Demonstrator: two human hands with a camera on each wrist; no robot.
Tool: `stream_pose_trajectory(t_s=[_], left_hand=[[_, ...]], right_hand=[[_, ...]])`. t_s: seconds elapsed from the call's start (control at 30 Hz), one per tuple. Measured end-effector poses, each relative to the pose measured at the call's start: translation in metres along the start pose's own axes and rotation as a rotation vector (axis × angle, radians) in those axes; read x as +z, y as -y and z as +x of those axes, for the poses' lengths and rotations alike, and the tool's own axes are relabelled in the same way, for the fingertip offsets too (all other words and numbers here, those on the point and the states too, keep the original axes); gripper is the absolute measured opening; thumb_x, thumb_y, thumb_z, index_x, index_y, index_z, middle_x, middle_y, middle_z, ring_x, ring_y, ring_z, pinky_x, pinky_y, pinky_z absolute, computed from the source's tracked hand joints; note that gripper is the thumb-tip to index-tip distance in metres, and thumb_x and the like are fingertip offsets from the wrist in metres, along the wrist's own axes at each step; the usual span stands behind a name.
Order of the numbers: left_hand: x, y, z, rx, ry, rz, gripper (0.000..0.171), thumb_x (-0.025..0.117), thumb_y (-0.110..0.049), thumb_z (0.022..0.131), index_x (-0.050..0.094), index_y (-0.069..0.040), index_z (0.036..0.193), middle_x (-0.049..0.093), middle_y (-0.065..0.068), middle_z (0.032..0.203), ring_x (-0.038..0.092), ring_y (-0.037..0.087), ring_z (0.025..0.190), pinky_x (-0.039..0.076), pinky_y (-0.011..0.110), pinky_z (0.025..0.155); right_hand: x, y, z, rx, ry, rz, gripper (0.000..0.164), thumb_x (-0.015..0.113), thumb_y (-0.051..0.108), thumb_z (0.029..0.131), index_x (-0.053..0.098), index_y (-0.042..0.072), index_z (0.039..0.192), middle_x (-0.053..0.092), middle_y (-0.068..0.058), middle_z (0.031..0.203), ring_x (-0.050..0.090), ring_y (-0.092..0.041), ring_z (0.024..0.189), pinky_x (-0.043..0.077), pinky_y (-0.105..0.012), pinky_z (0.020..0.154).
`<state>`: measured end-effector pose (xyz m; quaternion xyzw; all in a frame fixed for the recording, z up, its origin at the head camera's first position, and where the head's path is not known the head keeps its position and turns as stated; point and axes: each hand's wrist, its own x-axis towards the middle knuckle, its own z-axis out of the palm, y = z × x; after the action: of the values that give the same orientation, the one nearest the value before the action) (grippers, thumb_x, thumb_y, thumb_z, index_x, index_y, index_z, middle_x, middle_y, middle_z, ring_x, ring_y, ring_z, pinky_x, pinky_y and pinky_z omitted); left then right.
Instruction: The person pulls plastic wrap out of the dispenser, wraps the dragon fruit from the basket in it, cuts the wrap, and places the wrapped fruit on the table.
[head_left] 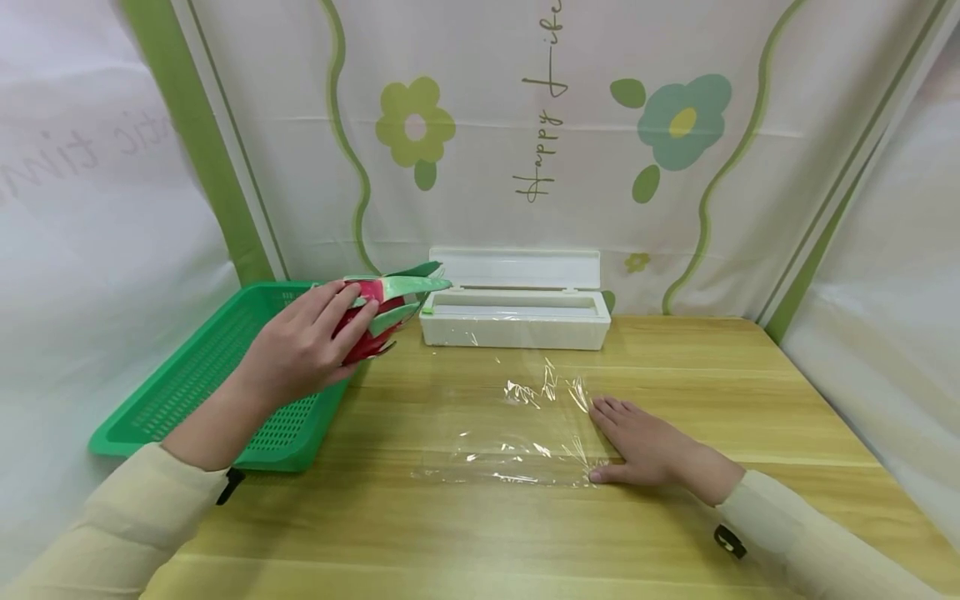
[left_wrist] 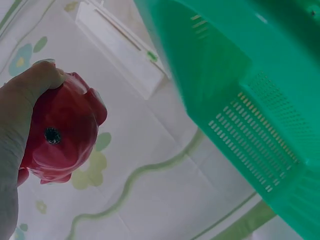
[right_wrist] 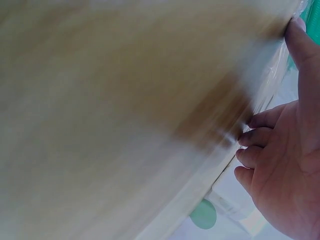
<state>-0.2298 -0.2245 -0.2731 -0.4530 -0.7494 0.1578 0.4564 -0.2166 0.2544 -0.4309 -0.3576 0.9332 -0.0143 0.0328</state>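
As we take the edges first, the wooden table [head_left: 750, 400] meets the printed backdrop [head_left: 491, 158] along its far side and runs up to white cloth on the right. We note a strip of wood between the right hand [head_left: 641, 446] and that right edge, and another in front of the film's near edge. At left, a green basket [head_left: 288, 457] takes up the table's side, its right rim set apart from the clear film [head_left: 510, 433]. A white box [head_left: 517, 335] stands by the far edge with its lid [head_left: 517, 268] raised; the film lies from its front toward us, creased in places.

Turning to the hands, we find them well apart. The left hand [head_left: 300, 346] grips a red dragon fruit [head_left: 378, 340], fingers curled over it and thumb around the other side. The fruit is held up near the basket's far right corner, left of the box, its green leaf tips pointing right. The right hand is spread palm down, thumb held away from the fingers, fingertips and thumb touching the film's right edge.
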Motion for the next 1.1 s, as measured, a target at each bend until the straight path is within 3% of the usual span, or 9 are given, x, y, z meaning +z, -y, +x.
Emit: stream_pose_trajectory(t_s=[0.37, 0.7, 1.1], left_hand=[[0.008, -0.013, 0.02, 0.009, -0.034, -0.008, 0.074, 0.086, -0.034, 0.064, 0.06, 0.003, 0.123, 0.06, 0.028, 0.119, 0.059, 0.044, 0.104, 0.052, 0.051, 0.086], [0.02, -0.027, 0.037, 0.034, -0.122, -0.042, 0.072, 0.085, -0.032, 0.065, 0.061, 0.004, 0.122, 0.062, 0.028, 0.115, 0.061, 0.044, 0.102, 0.052, 0.05, 0.086], [0.034, -0.053, 0.053, 0.041, -0.117, -0.057, 0.069, 0.081, -0.038, 0.068, 0.062, 0.001, 0.122, 0.062, 0.025, 0.117, 0.06, 0.04, 0.105, 0.051, 0.046, 0.089]], right_hand=[[-0.002, 0.0, 0.0, 0.004, 0.012, 0.004, 0.102, 0.043, 0.073, 0.088, 0.032, -0.011, 0.145, 0.027, -0.029, 0.151, 0.024, -0.043, 0.14, 0.022, -0.053, 0.112], [-0.004, 0.003, -0.001, 0.001, 0.017, 0.01, 0.102, 0.044, 0.073, 0.088, 0.032, -0.012, 0.144, 0.027, -0.03, 0.151, 0.025, -0.044, 0.139, 0.023, -0.053, 0.112], [-0.004, 0.003, -0.001, 0.009, 0.024, -0.001, 0.102, 0.044, 0.073, 0.088, 0.032, -0.011, 0.145, 0.026, -0.029, 0.151, 0.024, -0.044, 0.14, 0.021, -0.052, 0.112]])
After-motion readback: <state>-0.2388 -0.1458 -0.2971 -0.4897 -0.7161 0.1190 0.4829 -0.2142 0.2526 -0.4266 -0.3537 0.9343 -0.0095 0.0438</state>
